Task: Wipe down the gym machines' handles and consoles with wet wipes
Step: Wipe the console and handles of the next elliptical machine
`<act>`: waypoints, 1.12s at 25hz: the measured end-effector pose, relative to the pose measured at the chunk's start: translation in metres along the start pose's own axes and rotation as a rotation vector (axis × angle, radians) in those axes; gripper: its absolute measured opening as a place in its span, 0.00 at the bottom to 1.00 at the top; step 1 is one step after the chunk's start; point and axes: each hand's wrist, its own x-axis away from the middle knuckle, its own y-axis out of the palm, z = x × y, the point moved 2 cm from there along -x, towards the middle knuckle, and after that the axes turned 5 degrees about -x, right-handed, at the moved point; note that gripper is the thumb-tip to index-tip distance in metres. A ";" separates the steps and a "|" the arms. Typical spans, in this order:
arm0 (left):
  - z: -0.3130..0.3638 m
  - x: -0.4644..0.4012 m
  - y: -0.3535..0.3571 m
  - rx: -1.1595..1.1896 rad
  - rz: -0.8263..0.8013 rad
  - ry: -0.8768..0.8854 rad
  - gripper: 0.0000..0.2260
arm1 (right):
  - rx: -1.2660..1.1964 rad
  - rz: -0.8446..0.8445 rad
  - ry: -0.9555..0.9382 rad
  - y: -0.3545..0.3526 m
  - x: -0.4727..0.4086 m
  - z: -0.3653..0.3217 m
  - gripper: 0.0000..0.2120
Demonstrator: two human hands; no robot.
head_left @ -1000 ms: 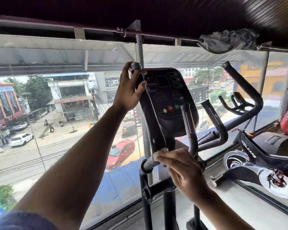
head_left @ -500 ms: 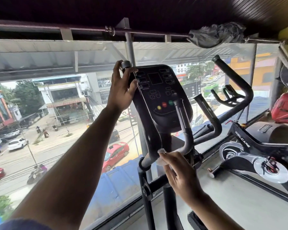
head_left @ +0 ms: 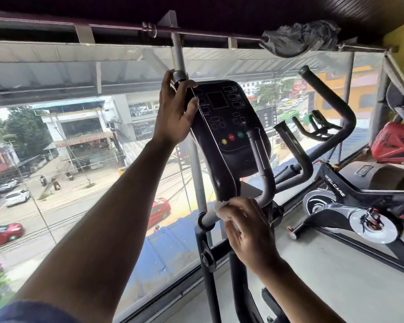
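A black elliptical machine stands in front of me, its console showing a dark screen and yellow, red and green buttons. My left hand grips the top of the left moving handle, thumb against the console's edge. Low down, my right hand holds a white wet wipe around the grey fixed handlebar where it bends below the console. The inner grip rises bare to the right of the wipe.
A black spin bike stands on the floor to the right, with a red object behind it. The right moving handle curves up beyond. A glass wall overlooks a street; a grey post runs behind the console.
My right hand has slid the wipe slightly left along the grey bar, so more white wipe shows. The left hand keeps its hold at the top. The view has shifted.
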 end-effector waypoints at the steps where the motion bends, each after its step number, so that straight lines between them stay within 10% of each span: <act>1: 0.000 -0.001 0.000 0.009 0.006 -0.001 0.22 | -0.016 -0.025 0.030 0.003 0.013 0.003 0.10; 12: -0.007 0.004 0.013 0.114 0.074 -0.041 0.20 | -0.240 0.072 0.146 0.048 0.046 0.009 0.15; 20: -0.006 0.043 0.006 0.247 0.008 -0.086 0.24 | -0.449 -0.165 0.214 0.121 0.029 0.028 0.14; 28: -0.107 0.195 0.036 0.377 -0.074 -0.602 0.25 | -0.480 -0.313 0.265 0.172 0.037 0.047 0.14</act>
